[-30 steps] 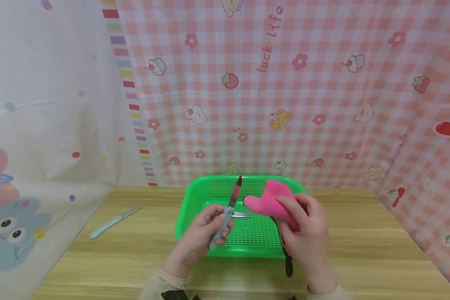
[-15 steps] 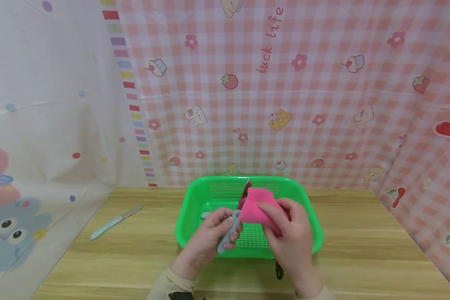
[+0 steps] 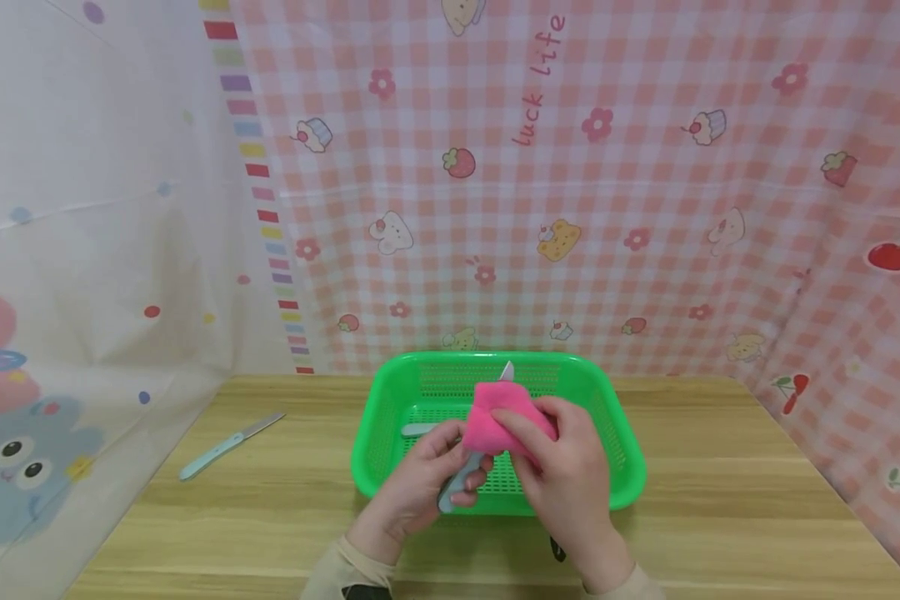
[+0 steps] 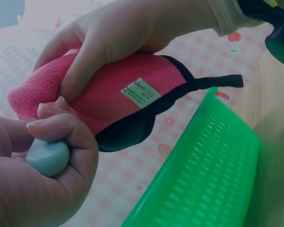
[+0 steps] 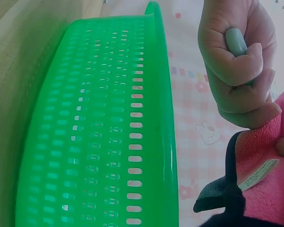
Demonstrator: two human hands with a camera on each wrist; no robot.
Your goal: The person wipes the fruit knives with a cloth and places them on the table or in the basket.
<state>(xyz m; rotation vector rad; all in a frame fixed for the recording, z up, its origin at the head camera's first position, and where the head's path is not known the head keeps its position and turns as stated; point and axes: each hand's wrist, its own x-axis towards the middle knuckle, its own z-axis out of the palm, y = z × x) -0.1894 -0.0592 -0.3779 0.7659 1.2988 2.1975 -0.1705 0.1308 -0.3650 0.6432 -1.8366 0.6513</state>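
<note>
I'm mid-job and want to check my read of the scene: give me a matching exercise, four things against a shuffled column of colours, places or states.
Things:
1. Left hand
2. Basket
3. Right hand
4. Cloth

Descriptions:
A. Pink, hiding much of a knife blade whose tip shows
B. Holds the item described in A
C. Grips a pale knife handle
D. Green, with slotted walls, standing on the wooden table

Right pairs: 1-C, 2-D, 3-B, 4-A

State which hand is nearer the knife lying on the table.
Left: the left hand is apart, to the right of the knife; the right hand is farther right.
</note>
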